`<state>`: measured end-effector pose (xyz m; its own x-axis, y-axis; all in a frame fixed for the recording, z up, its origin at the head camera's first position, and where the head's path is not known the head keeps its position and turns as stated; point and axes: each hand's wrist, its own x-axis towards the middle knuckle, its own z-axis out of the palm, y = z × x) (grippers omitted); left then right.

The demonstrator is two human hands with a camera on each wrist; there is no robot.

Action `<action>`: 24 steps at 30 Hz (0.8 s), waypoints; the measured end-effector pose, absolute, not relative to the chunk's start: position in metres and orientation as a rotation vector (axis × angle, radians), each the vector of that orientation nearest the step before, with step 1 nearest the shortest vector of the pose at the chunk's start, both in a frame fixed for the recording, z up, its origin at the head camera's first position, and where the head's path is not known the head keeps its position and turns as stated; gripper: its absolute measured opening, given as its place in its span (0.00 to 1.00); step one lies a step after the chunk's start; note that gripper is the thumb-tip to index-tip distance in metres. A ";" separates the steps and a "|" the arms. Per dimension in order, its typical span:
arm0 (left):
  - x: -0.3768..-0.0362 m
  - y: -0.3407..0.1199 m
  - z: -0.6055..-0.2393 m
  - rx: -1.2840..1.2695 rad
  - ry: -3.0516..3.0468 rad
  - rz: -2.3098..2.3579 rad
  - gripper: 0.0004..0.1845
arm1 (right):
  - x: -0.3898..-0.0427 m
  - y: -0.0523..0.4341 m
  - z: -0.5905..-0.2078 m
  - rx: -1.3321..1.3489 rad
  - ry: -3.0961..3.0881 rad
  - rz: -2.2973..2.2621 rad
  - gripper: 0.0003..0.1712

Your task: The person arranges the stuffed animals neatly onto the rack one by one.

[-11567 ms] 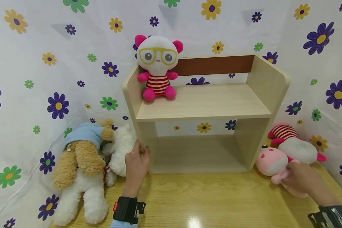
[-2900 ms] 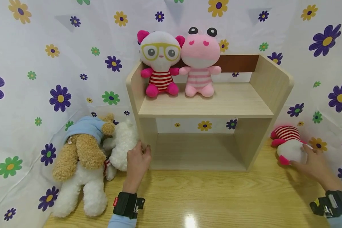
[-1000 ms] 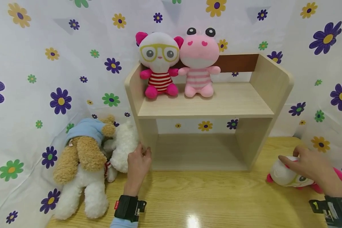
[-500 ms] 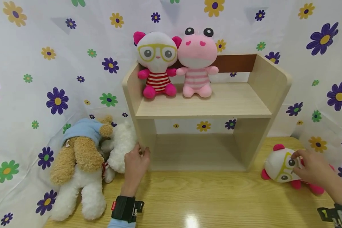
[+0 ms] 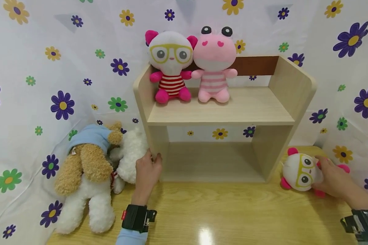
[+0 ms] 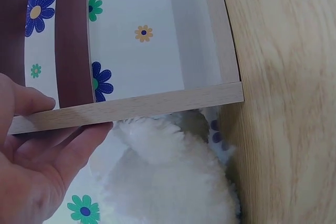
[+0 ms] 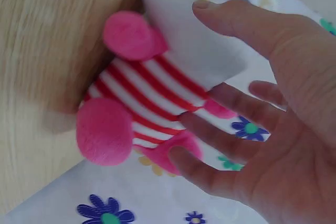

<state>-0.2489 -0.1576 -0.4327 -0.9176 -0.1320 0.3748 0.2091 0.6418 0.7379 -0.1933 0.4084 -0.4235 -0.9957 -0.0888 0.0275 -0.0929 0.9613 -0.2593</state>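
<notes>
The right hand [image 5: 334, 180], its fingers spread wide and only slightly bent, touches a striped doll [image 5: 300, 172] lying face up on the bench [image 5: 220, 211], just right of the shelf [image 5: 220, 110]; its thumb is by the head, its fingertips at the body. The left hand [image 5: 147, 170] pinches the shelf's left side panel. Beside that, a brown toy [image 5: 89, 139] in a blue shirt lies against white fluffy toys [image 5: 133, 156]. On the shelf's upper level, a bespectacled doll [image 5: 172, 81] and a pink doll [image 5: 214, 58] sit side by side. Behind is a flowered cloth [image 5: 33, 68].
</notes>
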 end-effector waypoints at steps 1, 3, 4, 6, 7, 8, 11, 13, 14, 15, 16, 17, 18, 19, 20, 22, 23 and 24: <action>-0.249 -0.158 -0.433 -0.068 -2.467 -1.180 0.13 | -0.195 0.410 -0.423 0.120 -3.108 0.399 0.53; -0.250 -0.157 -0.432 -0.079 -2.467 -1.182 0.13 | -0.197 0.413 -0.423 0.075 -3.134 0.357 0.54; -0.250 -0.157 -0.432 -0.079 -2.465 -1.186 0.13 | -0.197 0.414 -0.424 0.063 -3.141 0.335 0.54; -0.250 -0.156 -0.432 -0.073 -2.468 -1.189 0.13 | -0.198 0.417 -0.426 0.042 -3.150 0.319 0.53; -0.249 -0.156 -0.433 -0.072 -2.471 -1.185 0.13 | -0.198 0.418 -0.428 0.044 -3.151 0.315 0.53; -0.249 -0.156 -0.433 -0.072 -2.473 -1.183 0.14 | -0.198 0.418 -0.430 0.037 -3.152 0.310 0.52; -0.248 -0.155 -0.433 -0.069 -2.485 -1.172 0.13 | -0.198 0.420 -0.436 0.038 -3.150 0.280 0.50; -0.247 -0.155 -0.433 -0.074 -2.496 -1.158 0.13 | -0.199 0.421 -0.439 0.043 -3.137 0.230 0.48; -0.247 -0.155 -0.434 -0.076 -2.499 -1.153 0.13 | -0.198 0.421 -0.440 0.039 -3.127 0.201 0.47; -0.247 -0.155 -0.434 -0.076 -2.500 -1.149 0.13 | -0.198 0.421 -0.441 0.037 -3.116 0.175 0.46; -0.247 -0.155 -0.434 -0.079 -2.499 -1.143 0.13 | -0.198 0.421 -0.441 0.037 -3.102 0.156 0.46; -0.247 -0.155 -0.434 -0.082 -2.499 -1.138 0.13 | -0.198 0.420 -0.441 0.038 -3.095 0.142 0.46; -0.247 -0.155 -0.435 -0.085 -2.498 -1.135 0.13 | -0.198 0.420 -0.441 0.032 -3.093 0.131 0.45; -0.247 -0.155 -0.435 -0.089 -2.493 -1.133 0.14 | -0.198 0.419 -0.441 0.024 -3.091 0.126 0.45; -0.247 -0.155 -0.435 -0.090 -2.489 -1.133 0.14 | -0.199 0.418 -0.441 0.018 -3.096 0.124 0.45; -0.247 -0.155 -0.435 -0.092 -2.484 -1.131 0.14 | -0.200 0.417 -0.440 0.001 -3.106 0.132 0.44; -0.247 -0.155 -0.435 -0.091 -2.482 -1.128 0.14 | -0.201 0.417 -0.439 -0.013 -3.116 0.143 0.44; -0.247 -0.156 -0.436 -0.092 -2.481 -1.126 0.15 | -0.201 0.417 -0.439 -0.020 -3.119 0.157 0.44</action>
